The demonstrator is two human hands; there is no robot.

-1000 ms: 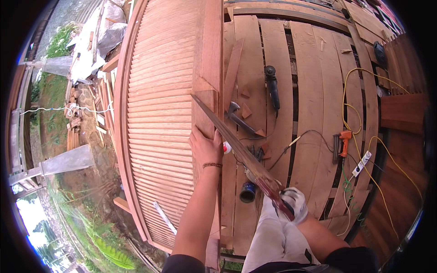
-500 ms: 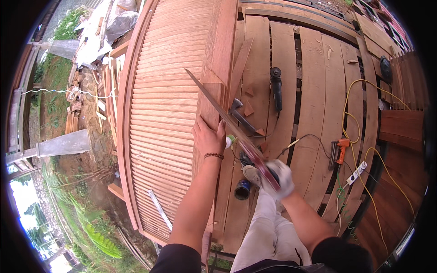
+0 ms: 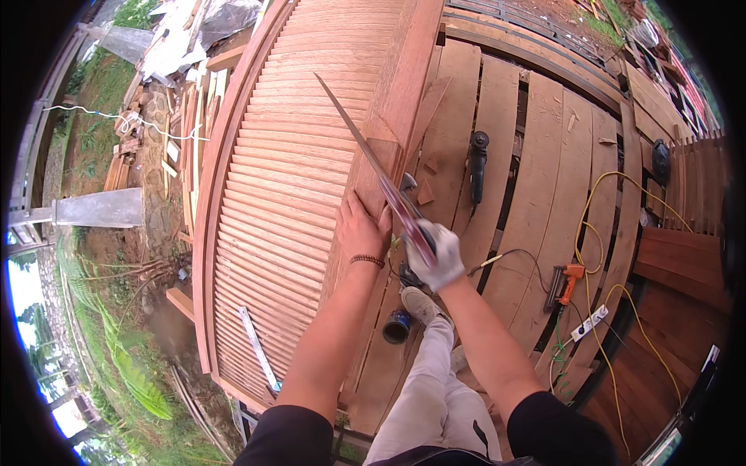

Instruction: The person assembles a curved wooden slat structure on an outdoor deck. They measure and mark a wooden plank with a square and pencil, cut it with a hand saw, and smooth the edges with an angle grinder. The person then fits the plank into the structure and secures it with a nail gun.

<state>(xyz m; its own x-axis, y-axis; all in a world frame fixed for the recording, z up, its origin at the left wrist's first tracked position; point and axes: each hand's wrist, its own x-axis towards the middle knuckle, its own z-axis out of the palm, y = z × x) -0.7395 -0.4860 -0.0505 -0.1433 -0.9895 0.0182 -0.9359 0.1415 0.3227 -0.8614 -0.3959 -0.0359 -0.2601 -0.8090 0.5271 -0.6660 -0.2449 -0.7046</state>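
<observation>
My right hand [image 3: 440,255], in a whitish glove, grips the handle of a handsaw [image 3: 361,140]. The long thin blade slants up and left, across a short wooden piece [image 3: 377,159] at the side rail [image 3: 412,58] of a louvered wooden panel [image 3: 299,147]. Whether its teeth are cutting I cannot tell. My bare left hand [image 3: 363,225] wears a bead bracelet and clasps the short piece and rail just below the blade, fingers over the top and thumb at the right edge. The saw hides part of the thumb side.
On the plank deck [image 3: 536,155] lie an angle grinder [image 3: 478,163], wood offcuts [image 3: 425,192], an orange nail gun [image 3: 571,283], a white power strip [image 3: 589,322] and yellow cord. A dark can [image 3: 396,327] stands near my shoe. A metal ruler [image 3: 258,346] rests on the louvers.
My right hand has pushed the saw forward and left, bringing it closer to my left hand. The left hand keeps its hold on the wood. The whole view has shifted slightly.
</observation>
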